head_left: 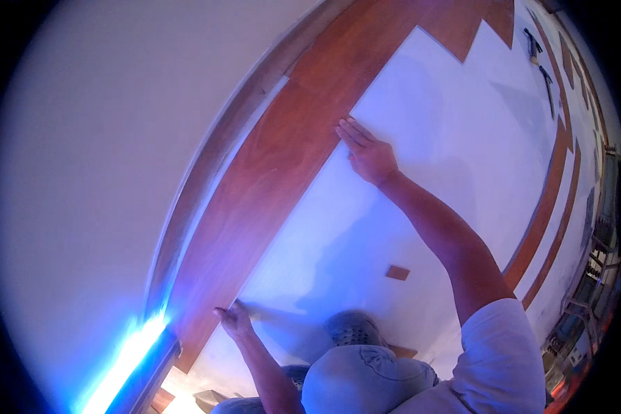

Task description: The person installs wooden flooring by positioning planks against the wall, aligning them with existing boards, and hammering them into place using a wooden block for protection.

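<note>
A long reddish-brown plank (255, 193) lies diagonally on white underlay (428, 193), beside a narrow board along the wall (96, 138). My right hand (364, 148) rests on the plank's inner edge, fingers stretched out and lying flat. Lower down, at the near part of that same edge, my left hand (233, 319) has its fingers curled onto the plank. My bent legs and dark patterned knee pads show at the bottom, below a small brown offcut (397, 272).
Black-handled tools (535, 48) lie at the upper right. More brown strips (545, 207) and stepped planks (483, 21) lie on the floor. Items are piled along the far right edge (593, 269). A bright light (134, 352) glows by the wall at lower left.
</note>
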{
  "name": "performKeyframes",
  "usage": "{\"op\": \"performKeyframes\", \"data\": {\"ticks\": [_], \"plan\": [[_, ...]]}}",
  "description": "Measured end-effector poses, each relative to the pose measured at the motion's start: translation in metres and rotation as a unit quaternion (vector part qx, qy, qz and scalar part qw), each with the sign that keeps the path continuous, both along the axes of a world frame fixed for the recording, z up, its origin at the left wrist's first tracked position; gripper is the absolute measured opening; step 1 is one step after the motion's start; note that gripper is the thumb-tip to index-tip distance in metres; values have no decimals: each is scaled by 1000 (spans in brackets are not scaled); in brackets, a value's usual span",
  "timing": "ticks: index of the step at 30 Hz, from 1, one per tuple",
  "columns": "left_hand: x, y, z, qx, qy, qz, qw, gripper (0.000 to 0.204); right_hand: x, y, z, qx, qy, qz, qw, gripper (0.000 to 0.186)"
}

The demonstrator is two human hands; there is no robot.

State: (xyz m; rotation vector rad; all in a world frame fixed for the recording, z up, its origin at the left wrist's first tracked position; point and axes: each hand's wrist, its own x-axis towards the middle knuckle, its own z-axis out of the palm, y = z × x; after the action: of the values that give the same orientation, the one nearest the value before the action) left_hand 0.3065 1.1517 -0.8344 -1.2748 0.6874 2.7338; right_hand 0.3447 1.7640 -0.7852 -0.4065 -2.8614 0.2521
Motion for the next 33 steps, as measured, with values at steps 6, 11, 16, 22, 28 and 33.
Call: {"op": "performKeyframes", "data": {"ticks": [6, 11, 16, 22, 28, 33], "plan": [[5, 16, 16, 0, 25, -6, 1000, 45, 5, 0, 2, 10, -16, 16, 1000, 64], [3, 28, 19, -40, 0, 4, 999, 46, 1, 0, 4, 28, 1, 24, 999, 58], [-2, 29, 25, -65, -34, 33, 997, 48, -1, 0, -4, 38, 32, 25, 998, 53], [-4, 32, 30, -145, -38, -19, 989, 45, -2, 0, -12, 52, 49, 19, 997, 50], [-3, 58, 50, -91, -50, -35, 994, 41, 4, 4, -1, 23, 54, -1, 998, 49], [4, 51, 56, -66, -100, -96, 988, 32, -6, 2, 4, -31, 55, -3, 998, 53]]}}
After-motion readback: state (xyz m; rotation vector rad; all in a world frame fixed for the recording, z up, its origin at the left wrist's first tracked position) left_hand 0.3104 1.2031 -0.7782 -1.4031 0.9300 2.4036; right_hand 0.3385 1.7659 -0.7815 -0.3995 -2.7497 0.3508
